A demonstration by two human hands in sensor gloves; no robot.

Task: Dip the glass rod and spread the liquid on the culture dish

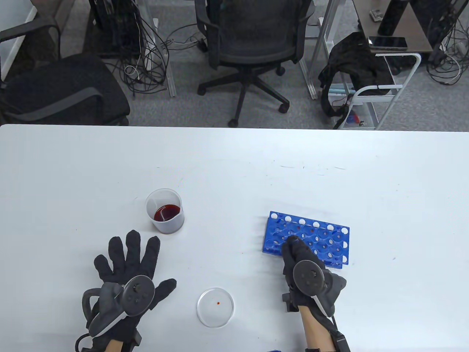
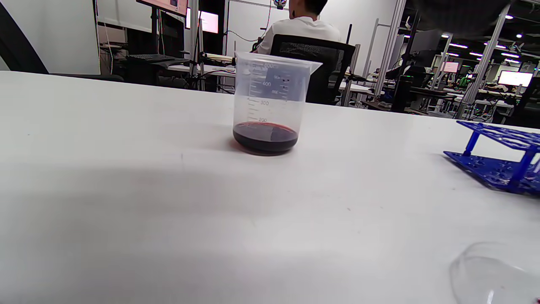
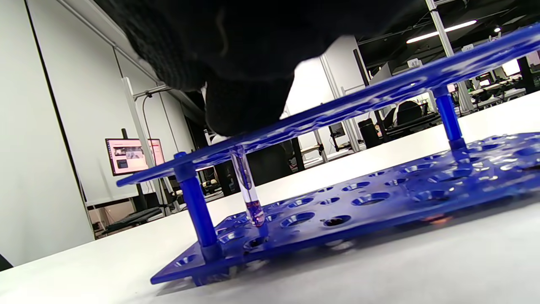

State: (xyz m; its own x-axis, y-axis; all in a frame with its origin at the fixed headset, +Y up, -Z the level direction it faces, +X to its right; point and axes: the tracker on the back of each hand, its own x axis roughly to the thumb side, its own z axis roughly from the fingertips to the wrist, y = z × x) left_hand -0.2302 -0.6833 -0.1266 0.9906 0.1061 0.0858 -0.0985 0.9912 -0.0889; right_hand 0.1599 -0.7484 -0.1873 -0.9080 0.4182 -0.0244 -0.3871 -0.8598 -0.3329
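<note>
**Glass rod in the blue rack, right hand on its top end**

Glass rod [image 3: 248,185]: stood through a hole in the upper plate of the blue rack [image 1: 311,234], its tip reddish and just above or touching the lower plate. Right hand [image 1: 304,266]: fingers bunched together over the rod's top; whether they actually pinched it could not be told, since the glove hid the contact. Left hand [image 1: 126,267]: fingers spread, flat on or just over the bench [image 1: 234,165], holding nothing.

Beaker [image 1: 165,211]: upright, a shallow layer of dark red liquid, just beyond the left hand. Dish [image 1: 215,307]: near the bench front between the hands, one small red spot inside.

Risks, as judged:
- A lift off the vertical would probably bind the rod in the hole and drag or tip the light rack.
- A loose pinch in thick gloves could let the smooth glass slip.
- A wet tip could drip on the bench on the way across to the beaker or dish.
- Nothing steadied the beaker or the dish; a sideways nudge could shove either.

Views compared: the table view gave the layout but not the rod, hidden under the glove. The right wrist view alone showed the rod and its stained tip. The left wrist view showed the beaker's printed scale and the dish's rim only.
</note>
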